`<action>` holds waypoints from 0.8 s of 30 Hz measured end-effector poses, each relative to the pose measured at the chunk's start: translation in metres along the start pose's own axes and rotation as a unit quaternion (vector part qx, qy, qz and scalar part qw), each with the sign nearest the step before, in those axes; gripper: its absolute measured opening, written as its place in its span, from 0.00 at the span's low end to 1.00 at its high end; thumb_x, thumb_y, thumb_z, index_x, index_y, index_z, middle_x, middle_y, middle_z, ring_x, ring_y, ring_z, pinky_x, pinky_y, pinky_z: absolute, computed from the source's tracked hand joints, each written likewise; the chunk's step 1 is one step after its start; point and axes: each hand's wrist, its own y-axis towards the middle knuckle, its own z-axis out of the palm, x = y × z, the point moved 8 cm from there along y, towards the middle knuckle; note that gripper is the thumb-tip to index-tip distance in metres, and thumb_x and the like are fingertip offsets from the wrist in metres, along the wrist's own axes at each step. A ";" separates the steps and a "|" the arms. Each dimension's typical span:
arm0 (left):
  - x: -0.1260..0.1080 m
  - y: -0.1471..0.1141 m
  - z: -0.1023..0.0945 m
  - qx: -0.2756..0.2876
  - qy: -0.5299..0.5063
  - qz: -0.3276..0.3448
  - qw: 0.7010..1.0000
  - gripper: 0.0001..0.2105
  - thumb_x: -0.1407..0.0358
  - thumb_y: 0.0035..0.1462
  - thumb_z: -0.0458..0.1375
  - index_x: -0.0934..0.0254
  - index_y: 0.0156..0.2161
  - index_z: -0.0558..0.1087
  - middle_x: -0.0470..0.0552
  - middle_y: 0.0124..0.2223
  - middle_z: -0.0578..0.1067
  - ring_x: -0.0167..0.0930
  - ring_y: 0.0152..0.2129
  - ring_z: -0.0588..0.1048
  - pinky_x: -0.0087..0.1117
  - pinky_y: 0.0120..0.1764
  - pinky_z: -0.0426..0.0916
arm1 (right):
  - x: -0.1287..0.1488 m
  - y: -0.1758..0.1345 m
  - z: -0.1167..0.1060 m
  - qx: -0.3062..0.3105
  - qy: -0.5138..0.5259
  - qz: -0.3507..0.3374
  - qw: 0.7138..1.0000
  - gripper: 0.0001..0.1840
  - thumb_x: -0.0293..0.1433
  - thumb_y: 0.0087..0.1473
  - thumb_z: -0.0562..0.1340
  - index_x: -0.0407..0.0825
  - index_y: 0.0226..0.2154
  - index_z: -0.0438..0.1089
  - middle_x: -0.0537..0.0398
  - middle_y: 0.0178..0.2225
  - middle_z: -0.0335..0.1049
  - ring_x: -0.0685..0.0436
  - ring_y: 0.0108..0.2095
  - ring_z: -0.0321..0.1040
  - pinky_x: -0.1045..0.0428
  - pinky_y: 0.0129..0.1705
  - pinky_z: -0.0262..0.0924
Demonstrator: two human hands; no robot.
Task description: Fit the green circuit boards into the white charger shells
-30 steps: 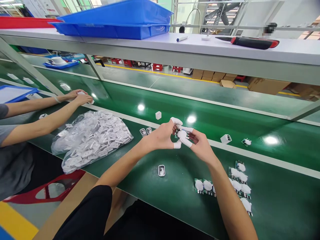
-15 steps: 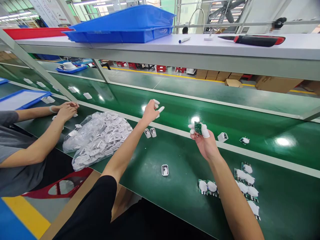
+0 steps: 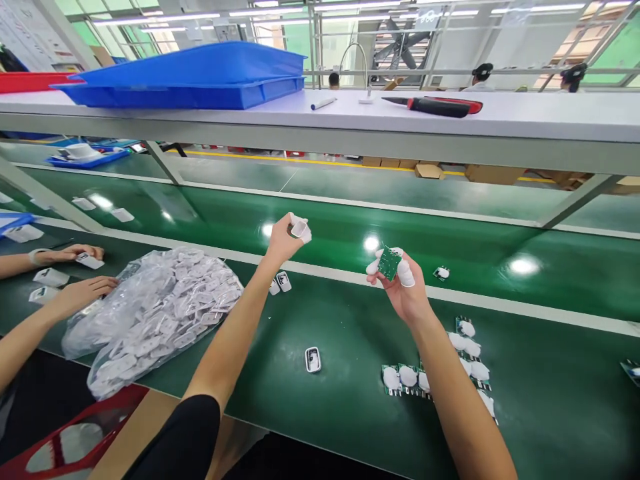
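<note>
In the head view, my left hand [image 3: 283, 243] is closed round a white plastic case [image 3: 299, 229], its hollow end towards me, above the green belt. To the right, my right hand [image 3: 407, 290] pinches a green circuit board [image 3: 389, 264] between white-covered fingertips. A white case with parts inside [image 3: 313, 360] lies on the table between my forearms. Two more small cases [image 3: 283, 281] sit beside my left forearm. Circuit boards with white round pads [image 3: 407, 377] lie in rows by my right forearm, which hides some of them.
A plastic bag of white parts [image 3: 170, 313] lies left of my forearm. Beyond it are a co-worker's hands [image 3: 83, 293] with white cases. A single board [image 3: 442, 273] rests on the belt [image 3: 340, 233]. Blue trays [image 3: 200, 83] and a black-and-red knife-like tool [image 3: 435, 106] lie on the overhead shelf.
My view has swung right. My left hand, whose fingers were spread, is now closed round a white case. The board in my right hand faces me more. The co-worker's hands have parted.
</note>
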 end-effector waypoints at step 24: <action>-0.149 -0.138 0.036 0.127 -0.278 0.390 0.869 0.21 0.59 0.68 0.69 0.53 0.56 0.62 0.50 0.48 0.73 0.32 0.40 0.77 0.36 0.39 0.77 | 0.087 -0.062 0.023 -0.025 -0.219 -0.312 0.924 0.25 0.45 0.64 0.74 0.58 0.61 0.79 0.46 0.50 0.83 0.32 0.48 0.86 0.33 0.52 0.85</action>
